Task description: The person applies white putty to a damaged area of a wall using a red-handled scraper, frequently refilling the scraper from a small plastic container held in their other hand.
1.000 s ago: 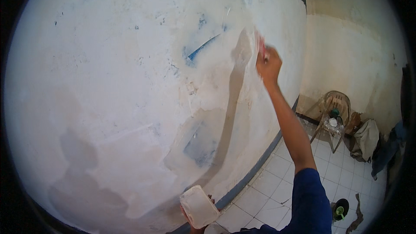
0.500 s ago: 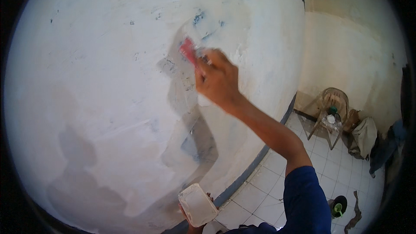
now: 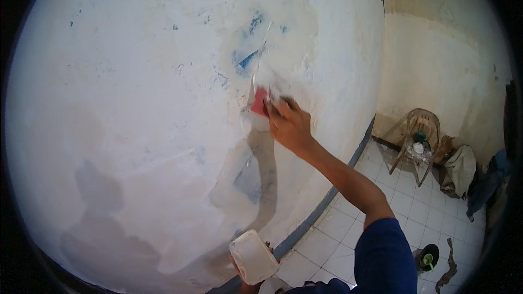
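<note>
My right hand point(image 3: 291, 127) is closed on a red putty knife point(image 3: 260, 102), its blade against the white, patchy wall point(image 3: 147, 103). Around the blade the surface shows smeared, damp-looking filler and a thin raised ridge. Bluish bare spots point(image 3: 247, 60) lie above the knife, and a grey-blue patch point(image 3: 249, 182) lies below. Low in the view, my left hand point(image 3: 248, 287) grips a whitish rectangular plastic tub point(image 3: 254, 257) from beneath and the sides. The tub hides most of that hand; only bits of fingers show at its edges.
A dark skirting band point(image 3: 315, 216) runs between wall and tiled floor point(image 3: 340, 261). Farther right stand a plastic chair point(image 3: 422, 130) bearing items, and a pale sack point(image 3: 458, 171). A dark bucket point(image 3: 430, 252) with something green inside sits near a brown strip point(image 3: 449, 269).
My right hand has moved the putty knife down and a little right along the wall, and a thin ridge now shows above it. The tub has shifted slightly right.
</note>
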A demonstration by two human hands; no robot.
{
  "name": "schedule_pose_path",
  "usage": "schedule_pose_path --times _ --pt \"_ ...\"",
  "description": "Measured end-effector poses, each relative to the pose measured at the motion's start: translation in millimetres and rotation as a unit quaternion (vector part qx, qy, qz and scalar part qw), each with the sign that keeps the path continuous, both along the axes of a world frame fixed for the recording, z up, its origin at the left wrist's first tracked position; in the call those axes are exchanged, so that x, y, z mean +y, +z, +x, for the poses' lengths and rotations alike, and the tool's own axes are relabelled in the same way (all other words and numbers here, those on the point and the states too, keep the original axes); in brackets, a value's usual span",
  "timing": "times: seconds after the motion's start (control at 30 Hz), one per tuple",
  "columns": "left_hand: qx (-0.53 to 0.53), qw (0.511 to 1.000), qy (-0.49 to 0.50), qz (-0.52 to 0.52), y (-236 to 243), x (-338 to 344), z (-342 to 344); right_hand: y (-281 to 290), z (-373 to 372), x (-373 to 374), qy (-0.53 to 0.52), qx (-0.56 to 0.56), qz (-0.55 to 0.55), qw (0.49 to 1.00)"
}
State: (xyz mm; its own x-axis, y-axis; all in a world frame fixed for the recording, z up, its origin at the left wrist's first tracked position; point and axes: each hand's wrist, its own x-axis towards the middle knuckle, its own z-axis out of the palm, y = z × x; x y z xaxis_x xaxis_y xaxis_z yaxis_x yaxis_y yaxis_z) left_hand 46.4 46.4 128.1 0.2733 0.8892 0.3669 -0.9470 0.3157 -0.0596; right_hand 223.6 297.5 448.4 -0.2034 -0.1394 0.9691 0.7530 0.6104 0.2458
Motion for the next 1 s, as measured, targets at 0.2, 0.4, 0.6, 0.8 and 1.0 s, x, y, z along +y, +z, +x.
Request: schedule_pose_path --times 0.2,0.4,0.6,0.8,1.0 --pt "0.246 0.957 0.121 -0.093 30 -14 5 20 63 18 0.029 0.208 -0.050 0.977" --pt "0.014 0.990 0.003 -0.139 3 -10 3 73 48 48 -0.031 0.226 -0.019 0.973" --pt "0.007 0.999 0.019 -0.028 -5 -11 7 20 -56 -56 0.125 0.077 -0.018 0.989" --pt "0.039 0.997 0.011 -0.058 -18 -7 1 30 -25 -69 0.168 0.139 -0.012 0.976" --pt "-0.026 0.996 0.001 -0.089 -3 -9 2 4 -19 -20 0.018 0.058 0.000 0.998"
